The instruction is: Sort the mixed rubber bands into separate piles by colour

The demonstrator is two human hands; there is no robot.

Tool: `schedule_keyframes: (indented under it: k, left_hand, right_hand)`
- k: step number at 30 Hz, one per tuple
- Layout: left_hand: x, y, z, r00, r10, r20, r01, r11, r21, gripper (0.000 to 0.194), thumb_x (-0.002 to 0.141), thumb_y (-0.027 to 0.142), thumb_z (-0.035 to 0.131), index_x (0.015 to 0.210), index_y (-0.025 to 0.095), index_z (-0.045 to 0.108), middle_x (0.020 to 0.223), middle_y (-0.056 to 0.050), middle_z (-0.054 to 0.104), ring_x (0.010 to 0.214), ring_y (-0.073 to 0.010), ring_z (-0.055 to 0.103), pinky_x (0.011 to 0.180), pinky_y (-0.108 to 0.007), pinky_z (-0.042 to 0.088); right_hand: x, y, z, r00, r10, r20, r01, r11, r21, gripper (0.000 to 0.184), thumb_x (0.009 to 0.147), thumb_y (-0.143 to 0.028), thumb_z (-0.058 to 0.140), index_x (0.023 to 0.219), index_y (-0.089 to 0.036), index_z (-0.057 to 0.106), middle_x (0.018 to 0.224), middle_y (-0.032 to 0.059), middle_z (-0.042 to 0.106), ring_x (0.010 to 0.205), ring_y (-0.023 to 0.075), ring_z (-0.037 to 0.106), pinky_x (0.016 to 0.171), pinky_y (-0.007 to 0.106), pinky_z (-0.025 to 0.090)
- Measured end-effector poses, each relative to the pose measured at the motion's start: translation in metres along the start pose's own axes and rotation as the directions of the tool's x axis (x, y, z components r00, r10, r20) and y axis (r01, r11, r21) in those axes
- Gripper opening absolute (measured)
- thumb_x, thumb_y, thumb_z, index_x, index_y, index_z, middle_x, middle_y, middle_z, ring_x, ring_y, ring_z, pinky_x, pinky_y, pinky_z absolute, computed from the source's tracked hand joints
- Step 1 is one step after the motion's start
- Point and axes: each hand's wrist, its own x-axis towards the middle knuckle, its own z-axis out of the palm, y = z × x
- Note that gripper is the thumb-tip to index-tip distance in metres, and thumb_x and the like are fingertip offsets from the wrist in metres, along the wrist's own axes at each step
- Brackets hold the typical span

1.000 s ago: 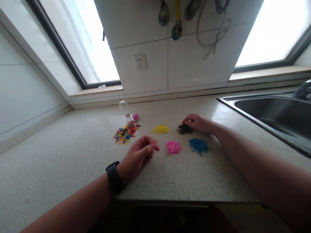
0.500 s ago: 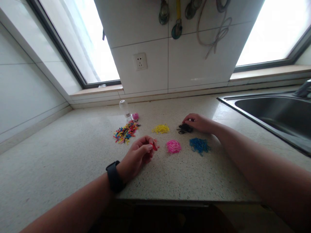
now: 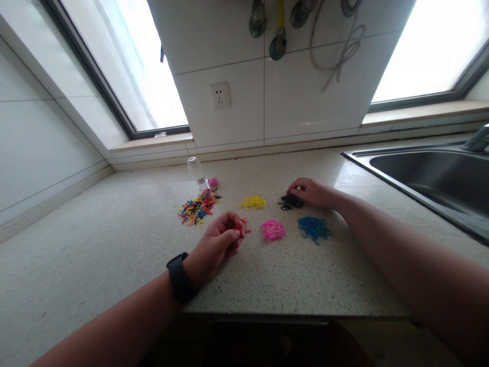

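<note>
Red strands (image 3: 240, 229) have shifted slightly in the thumb-finger pinch of the left hand (image 3: 219, 237); right hand (image 3: 314, 193) barely moved, curled at the black pile (image 3: 291, 202), grip unclear. Loose pinch could shed reds into the pink pile (image 3: 272, 231) nearby. Reds look thin, bright, partly hidden.

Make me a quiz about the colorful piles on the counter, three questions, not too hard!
1. Which pile is the right hand at? A) yellow B) black C) pink
2. True or false: the blue pile is closer to the sink than the pink pile is.
3. Fill in the blank: the left hand pinches bits colored ____.

Key: 1. B, the black pile. 2. True. 3. Red.
</note>
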Motion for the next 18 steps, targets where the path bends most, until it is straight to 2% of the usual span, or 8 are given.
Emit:
schedule_keyframes:
  k: [8, 18]
  left_hand:
    - [0.0008, -0.0014, -0.002, 1.0, -0.002, 0.011, 0.002, 0.999, 0.035, 0.019, 0.084, 0.021, 0.069, 0.092, 0.017, 0.052, 0.079, 0.003, 0.056, 0.055, -0.0034, 0.042, 0.047, -0.015, 0.03]
    - [0.0027, -0.0029, -0.0012, 1.0, 0.014, 0.0, -0.014, 0.997, 0.074, 0.028, 0.082, 0.032, 0.076, 0.089, 0.016, 0.054, 0.078, 0.001, 0.063, 0.05, -0.0031, 0.038, 0.044, -0.015, 0.028]
  right_hand:
    - [-0.0001, 0.0005, 0.0002, 1.0, 0.006, 0.001, -0.006, 1.0, 0.003, 0.026, 0.09, -0.034, 0.053, 0.097, -0.022, 0.075, 0.098, 0.0081, 0.073, 0.089, 0.0233, 0.066, 0.082, 0.036, 0.051]
    - [-0.0013, -0.0039, -0.0015, 1.0, -0.005, 0.001, 0.005, 1.0, 0.001, 0.026, 0.09, -0.034, 0.053, 0.097, -0.022, 0.075, 0.099, 0.0076, 0.073, 0.092, 0.023, 0.066, 0.083, 0.034, 0.05]
